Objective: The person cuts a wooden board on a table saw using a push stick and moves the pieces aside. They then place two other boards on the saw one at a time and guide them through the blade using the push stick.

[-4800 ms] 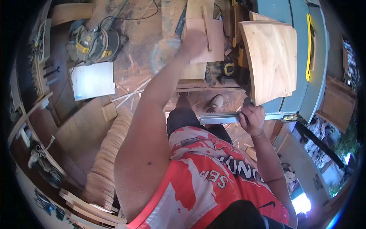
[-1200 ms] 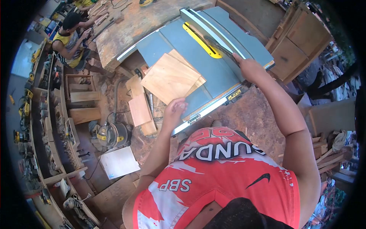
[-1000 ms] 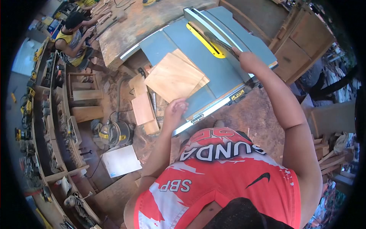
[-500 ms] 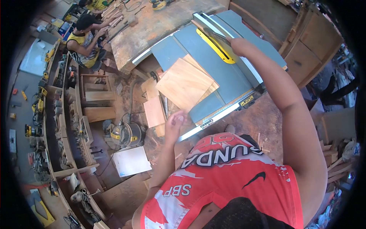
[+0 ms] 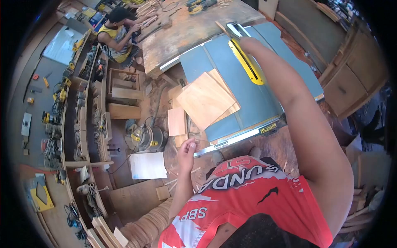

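Closest in is a red and white jersey (image 5: 244, 194). The left hand (image 5: 187, 148) is half-curled, fingers loosely bent around nothing I can make out, just beside the end of a straight, silvery metal rail (image 5: 244, 135). The rail edges a smooth, grey-blue bench (image 5: 258, 101), the flat metal top of a saw. On it lie thin, square-cut wooden panels (image 5: 205, 101), pale and finely grained, one skewed over another, a corner jutting past the left edge. Lower down, left of them, is a small pinkish board (image 5: 177, 122). Farther across, a long yellow insert (image 5: 248, 64), slotted and round-ended, is set in the metal. The right hand (image 5: 248, 44) is near its far end; I can't see the fingers well enough to tell how closed they are or what they hold. A slim wooden strip (image 5: 222, 28) pokes out just past it. Beyond stands a worn, dust-streaked wooden bench (image 5: 178, 45), a co-worker (image 5: 118, 37) low at its left side near slender sticks (image 5: 148, 12).
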Demonstrator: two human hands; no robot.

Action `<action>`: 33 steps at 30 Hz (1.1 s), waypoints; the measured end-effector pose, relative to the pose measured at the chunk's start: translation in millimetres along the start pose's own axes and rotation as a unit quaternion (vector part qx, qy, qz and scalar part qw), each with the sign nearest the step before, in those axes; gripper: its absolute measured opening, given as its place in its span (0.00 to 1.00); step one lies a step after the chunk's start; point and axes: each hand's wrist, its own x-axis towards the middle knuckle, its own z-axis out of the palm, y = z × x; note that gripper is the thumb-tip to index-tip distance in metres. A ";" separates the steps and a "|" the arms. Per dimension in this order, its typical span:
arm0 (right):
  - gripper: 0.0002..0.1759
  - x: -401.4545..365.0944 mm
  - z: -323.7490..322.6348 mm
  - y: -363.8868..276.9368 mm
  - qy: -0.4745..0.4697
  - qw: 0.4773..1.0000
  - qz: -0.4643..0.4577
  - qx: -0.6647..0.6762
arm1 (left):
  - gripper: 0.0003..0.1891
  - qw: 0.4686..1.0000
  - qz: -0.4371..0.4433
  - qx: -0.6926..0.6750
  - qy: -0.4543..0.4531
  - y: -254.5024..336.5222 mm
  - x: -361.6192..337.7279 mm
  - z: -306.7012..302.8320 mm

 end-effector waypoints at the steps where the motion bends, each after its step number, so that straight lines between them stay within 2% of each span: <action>1: 0.21 6.8 1.8 -0.2 -0.002 1.000 -0.003 -0.010 | 0.14 1.000 -0.008 -0.008 0.013 -4.7 -5.7 0.1; 3: 0.22 24.0 9.3 4.1 -0.002 1.000 -0.008 -0.020 | 0.14 1.000 -0.013 -0.004 0.022 -9.0 -13.8 0.7; 6: 0.28 44.7 23.5 18.7 0.087 0.993 -0.014 0.079 | 0.14 0.998 -0.022 0.016 0.051 9.2 -19.7 8.3; 8: 0.28 45.6 13.8 30.3 0.091 0.991 -0.023 0.098 | 0.14 0.998 -0.013 0.023 0.058 12.7 -15.1 4.7; 10: 0.28 25.4 6.6 44.3 0.085 0.989 -0.027 0.118 | 0.14 0.997 -0.002 0.043 0.063 11.7 -10.6 -3.7; 12: 0.30 -12.2 -13.4 61.1 0.081 0.977 0.013 0.195 | 0.15 0.997 0.007 0.045 0.061 16.9 4.3 -8.0; 14: 0.28 -20.7 15.4 107.6 0.169 0.962 0.028 0.215 | 0.15 0.996 0.020 0.072 0.053 29.4 25.7 -12.6; 16: 0.25 -40.9 45.2 166.4 0.189 0.941 -0.009 0.281 | 0.15 0.997 0.044 0.063 0.031 30.5 66.6 -20.0; 18: 0.22 -85.3 51.1 207.0 0.046 0.913 0.054 0.402 | 0.16 0.994 0.069 0.088 0.011 43.9 111.9 -13.6; 19: 0.22 -105.5 63.8 223.1 0.062 0.901 0.081 0.421 | 0.16 0.991 0.087 0.102 -0.004 46.4 140.0 -9.1; 21: 0.21 -144.5 80.9 241.8 0.081 0.887 0.123 0.437 | 0.15 0.989 0.118 0.070 -0.048 66.8 187.5 18.5; 24: 0.24 -177.8 82.8 268.2 0.058 0.887 0.204 0.410 | 0.17 0.976 0.151 0.019 -0.154 88.1 244.8 91.6; 26: 0.28 -187.0 109.8 298.4 0.189 0.955 0.115 0.197 | 0.18 0.955 0.136 0.067 -0.253 104.6 254.2 156.5; 28: 0.29 -193.3 100.3 300.4 0.178 0.952 0.149 0.199 | 0.23 0.932 0.139 0.046 -0.331 82.8 250.6 222.7; 30: 0.31 -199.7 90.7 293.9 0.159 0.949 0.178 0.206 | 0.33 0.938 0.024 0.068 -0.339 56.5 234.5 278.5; 31: 0.30 -204.6 86.6 287.9 0.182 0.947 0.202 0.173 | 0.33 0.937 0.018 0.068 -0.341 59.7 217.0 291.9; 33: 0.29 -212.0 86.5 302.1 0.204 0.942 0.225 0.141 | 0.44 0.933 -0.051 -0.058 -0.351 80.1 185.9 310.6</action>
